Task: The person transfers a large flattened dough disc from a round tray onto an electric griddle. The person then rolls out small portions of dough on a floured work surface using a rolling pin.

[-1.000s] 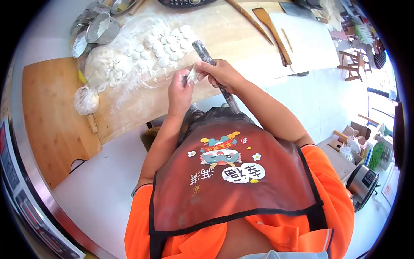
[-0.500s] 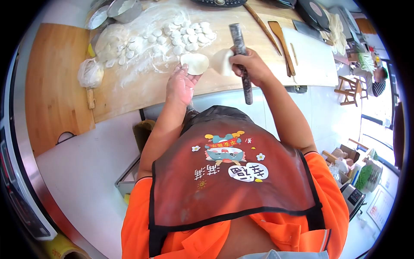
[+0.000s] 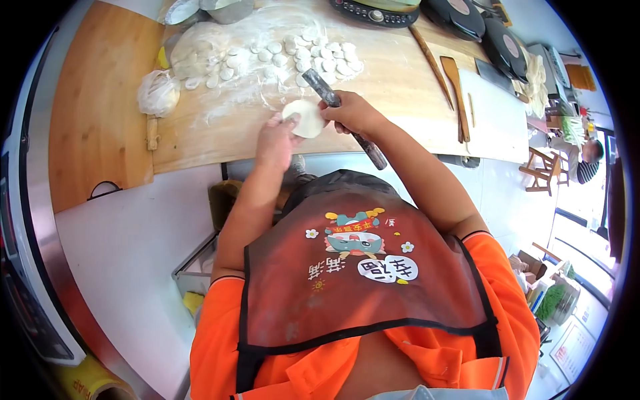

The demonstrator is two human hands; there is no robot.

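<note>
A thin, round dough wrapper (image 3: 307, 121) is held up over the near part of the floury wooden board (image 3: 213, 137). My left hand (image 3: 275, 141) pinches its left side, thumb on top. My right hand (image 3: 359, 115) is closed around a dark, speckled rolling pin (image 3: 320, 88), which slants across the palm; its fingertips touch the wrapper's right edge. Whether one wrapper or two stacked are held, I cannot tell. Beyond the hands lie several small flattened dough pieces (image 3: 327, 65), dusted with flour.
At the back left are a plastic-covered mound (image 3: 200, 50) and metal bowls (image 3: 227, 10). A tied plastic bag (image 3: 159, 93) sits at the board's left. To the right lie a wooden spatula (image 3: 455, 87) and a long stick (image 3: 432, 63). Black round appliances (image 3: 503, 50) stand behind.
A second wrapper by my right hand no longer shows apart; the hands have come together at one wrapper. The rolling pin has tilted from nearly upright to a slant. The view has shifted.
</note>
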